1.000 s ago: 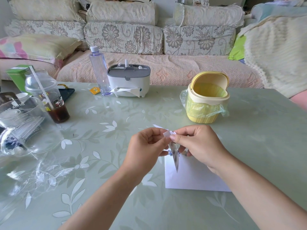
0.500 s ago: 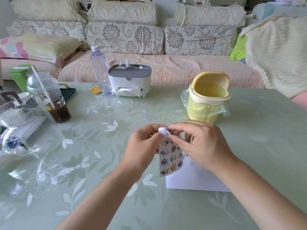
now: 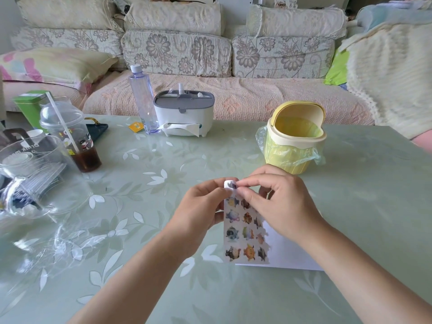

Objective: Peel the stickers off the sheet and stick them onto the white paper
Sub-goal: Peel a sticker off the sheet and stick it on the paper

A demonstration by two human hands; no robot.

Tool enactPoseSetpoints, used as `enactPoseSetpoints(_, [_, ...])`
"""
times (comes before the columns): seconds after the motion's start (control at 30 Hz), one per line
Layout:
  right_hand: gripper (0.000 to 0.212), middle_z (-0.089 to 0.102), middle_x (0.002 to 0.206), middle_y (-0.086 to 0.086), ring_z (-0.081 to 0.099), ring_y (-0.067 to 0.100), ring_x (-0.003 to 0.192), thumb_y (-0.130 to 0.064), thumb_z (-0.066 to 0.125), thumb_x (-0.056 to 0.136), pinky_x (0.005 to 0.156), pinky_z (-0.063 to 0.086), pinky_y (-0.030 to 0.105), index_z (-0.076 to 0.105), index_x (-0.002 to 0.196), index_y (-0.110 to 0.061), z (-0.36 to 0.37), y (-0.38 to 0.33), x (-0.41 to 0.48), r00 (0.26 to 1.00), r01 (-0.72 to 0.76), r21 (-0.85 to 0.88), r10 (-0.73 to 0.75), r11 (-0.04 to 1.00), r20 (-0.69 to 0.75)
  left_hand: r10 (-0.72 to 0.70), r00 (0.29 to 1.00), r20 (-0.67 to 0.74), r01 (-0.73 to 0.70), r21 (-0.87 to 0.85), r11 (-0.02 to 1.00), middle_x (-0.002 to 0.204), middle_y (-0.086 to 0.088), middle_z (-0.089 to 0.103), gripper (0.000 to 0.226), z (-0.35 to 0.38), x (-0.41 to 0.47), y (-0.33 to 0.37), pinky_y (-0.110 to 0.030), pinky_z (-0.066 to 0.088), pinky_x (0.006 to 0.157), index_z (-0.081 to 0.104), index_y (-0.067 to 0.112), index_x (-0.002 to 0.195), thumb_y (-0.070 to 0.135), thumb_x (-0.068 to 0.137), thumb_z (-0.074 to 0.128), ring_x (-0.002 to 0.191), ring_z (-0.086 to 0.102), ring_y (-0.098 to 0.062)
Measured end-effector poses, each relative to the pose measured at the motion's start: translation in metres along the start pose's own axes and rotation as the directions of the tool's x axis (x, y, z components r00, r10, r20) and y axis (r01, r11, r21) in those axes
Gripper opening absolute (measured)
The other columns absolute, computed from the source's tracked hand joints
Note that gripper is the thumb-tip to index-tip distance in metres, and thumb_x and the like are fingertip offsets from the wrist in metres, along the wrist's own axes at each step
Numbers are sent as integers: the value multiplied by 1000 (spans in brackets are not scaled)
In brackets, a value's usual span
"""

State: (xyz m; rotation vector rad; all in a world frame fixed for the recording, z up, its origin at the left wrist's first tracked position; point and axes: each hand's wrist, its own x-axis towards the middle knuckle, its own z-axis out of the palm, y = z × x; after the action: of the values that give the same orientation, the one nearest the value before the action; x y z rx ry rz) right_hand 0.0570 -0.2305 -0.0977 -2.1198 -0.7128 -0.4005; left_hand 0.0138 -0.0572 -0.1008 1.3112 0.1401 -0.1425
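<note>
Now the sticker sheet (image 3: 243, 232) hangs toward 6 o'clock, gripped by our left hand (image 3: 201, 209). Fingers of our right hand (image 3: 278, 204) pinch its 12 o'clock corner.

**Single view, head-worn wide-angle camera.** The lens looks forward and down across the surface (image 3: 350, 183) from its near side. The person's two forearms enter at the bottom edge and converge at mid-frame. The left grip (image 3: 201, 206) and right grip (image 3: 278, 206) lie close beneath the lens, with the sticker sheet (image 3: 243, 230) held between them near frame centre. The far edge of the surface crosses the upper half of the frame. Beyond it a sofa (image 3: 177, 50) faces the camera and fills the top. Lines toward the borders appear bowed.
</note>
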Motion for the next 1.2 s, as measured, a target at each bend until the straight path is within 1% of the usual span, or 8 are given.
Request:
enactPoseSetpoints(0.13, [24,63,87,-16,57,10,62,-40,57,95,56,49,32,74,91,-25,2,-1,-2,990,136,-194,-140,971,-7,-13,1000,13,12,29,1000,105,-19,72,25,-2,0,-1,-39,56,89,74,10,110,7,100,52,92,64,-26])
enactPoseSetpoints(0.37, [17,62,84,-20,60,12,72,-38,54,93,66,51,35,66,86,-29,3,1,0,994,47,-148,-32,988,102,25,999,-29,-15,303,953,93,3,77,28,-6,-1,0,-30,59,84,71,21,120,12,101,52,85,72,-11])
enactPoseSetpoints(0.5, [16,63,85,-18,58,10,70,-35,55,96,64,47,29,66,86,-29,7,2,-2,987,-31,-155,55,987,154,199,979,-50,-135,576,806,71,13,60,37,-10,2,-5,-36,59,81,61,35,125,13,95,55,66,61,-5])
enactPoseSetpoints(0.63, [15,62,83,-16,55,10,64,-32,57,97,62,45,27,65,84,-30,9,4,-2,964,-122,-138,151,983,218,263,965,-1,-168,767,619,77,10,56,31,-10,1,-8,-19,51,66,57,40,113,16,94,55,63,55,-1])
enactPoseSetpoints(0.8, [13,61,83,-18,56,4,75,-28,57,97,67,46,26,63,85,-29,17,8,-7,951,-82,-194,135,978,278,-18,992,-128,60,335,940,91,-10,74,23,-6,-1,-14,-37,63,76,67,13,111,3,92,58,82,74,-18])
enactPoseSetpoints(0.87, [14,62,83,-17,56,7,72,-28,57,97,67,47,27,63,84,-28,20,11,-8,955,-107,-162,146,981,256,-46,991,-127,79,269,960,91,-10,77,16,-7,-1,-16,-33,63,74,71,8,105,3,93,62,83,76,-20])
enactPoseSetpoints(1.07, [20,58,59,-16,47,6,53,-28,59,99,57,40,19,68,81,-29,25,11,-7,893,-324,3,304,946,332,-5,978,-208,88,389,917,87,-6,78,11,-14,3,-19,-37,63,80,76,18,94,11,88,70,86,75,-24])
enactPoseSetpoints(1.2, [13,61,65,-21,49,4,54,-39,66,93,59,43,21,71,86,-29,25,6,-7,879,-370,74,323,926,350,-40,979,-201,102,312,945,90,-8,78,10,-15,2,-19,-39,62,83,77,15,96,13,89,71,88,75,-24])
